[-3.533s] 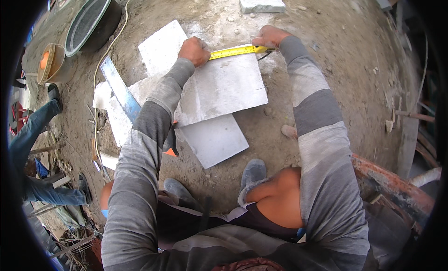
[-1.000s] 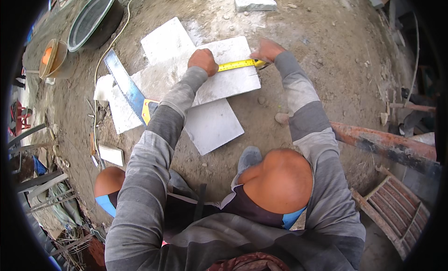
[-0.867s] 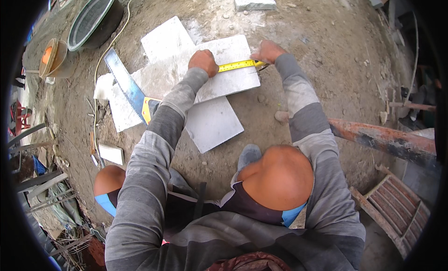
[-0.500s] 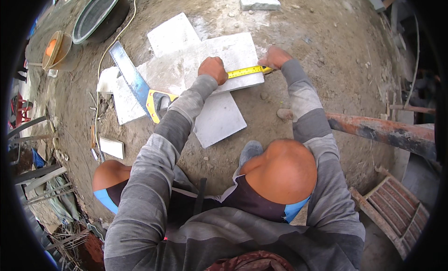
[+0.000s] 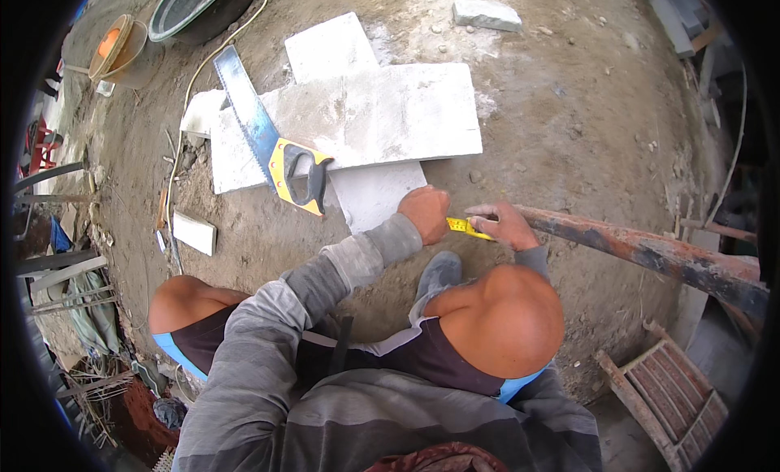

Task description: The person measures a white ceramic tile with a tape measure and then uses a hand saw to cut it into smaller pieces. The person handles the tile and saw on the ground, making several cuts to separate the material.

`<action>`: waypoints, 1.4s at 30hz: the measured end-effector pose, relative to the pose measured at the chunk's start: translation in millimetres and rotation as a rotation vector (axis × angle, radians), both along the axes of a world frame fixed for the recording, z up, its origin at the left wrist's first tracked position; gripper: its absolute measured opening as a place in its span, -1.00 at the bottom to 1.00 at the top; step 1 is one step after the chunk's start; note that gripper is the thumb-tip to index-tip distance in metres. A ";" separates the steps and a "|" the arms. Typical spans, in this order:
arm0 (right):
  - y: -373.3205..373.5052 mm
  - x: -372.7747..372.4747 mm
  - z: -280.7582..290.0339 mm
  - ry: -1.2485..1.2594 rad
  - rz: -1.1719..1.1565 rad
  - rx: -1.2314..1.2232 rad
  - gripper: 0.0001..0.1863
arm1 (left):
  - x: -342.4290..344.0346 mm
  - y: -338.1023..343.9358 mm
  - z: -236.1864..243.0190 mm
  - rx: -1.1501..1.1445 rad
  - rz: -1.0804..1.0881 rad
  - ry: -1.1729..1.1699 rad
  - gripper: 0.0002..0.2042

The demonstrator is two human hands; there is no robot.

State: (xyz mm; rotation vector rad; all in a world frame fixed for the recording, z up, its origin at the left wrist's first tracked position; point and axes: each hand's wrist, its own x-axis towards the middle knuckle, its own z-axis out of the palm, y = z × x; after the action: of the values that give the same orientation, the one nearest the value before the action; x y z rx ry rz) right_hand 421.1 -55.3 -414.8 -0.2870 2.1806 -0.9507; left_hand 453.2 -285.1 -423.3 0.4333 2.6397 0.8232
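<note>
My left hand (image 5: 425, 214) is a closed fist just in front of the block pile, at one end of a short stretch of yellow tape measure (image 5: 468, 227). On the other end, the fingers of my right hand (image 5: 504, 226) are closed. The tape's case cannot be made out. Beyond my hands lies a long pale block (image 5: 398, 114), resting across other white blocks, one of which (image 5: 378, 188) sticks out towards me. A handsaw (image 5: 248, 106) with a yellow and black handle lies over the long block's left part, untouched.
A rusty pole (image 5: 642, 244) reaches in from the right, close to my right hand. At the far left stand a black tub (image 5: 195, 17) and a bucket (image 5: 122, 58), with a cable (image 5: 199, 70) alongside. Smaller block pieces (image 5: 486, 15) lie on the dirt ground.
Both hands have come off the long block and drawn back towards my knees with the tape measure. The visible stretch of tape is shorter. The saw and blocks remain in place.
</note>
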 end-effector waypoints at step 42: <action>-157.5 -313.2 -43.6 0.364 0.131 0.276 -0.30 | 41.4 -179.7 -5.4 -0.369 0.784 0.200 -0.33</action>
State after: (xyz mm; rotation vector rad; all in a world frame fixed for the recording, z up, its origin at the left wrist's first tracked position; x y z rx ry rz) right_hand 108.0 -212.8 -458.4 -0.4940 2.5519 -0.5463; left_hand 494.6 -464.7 -428.7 -0.6895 3.0681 0.4635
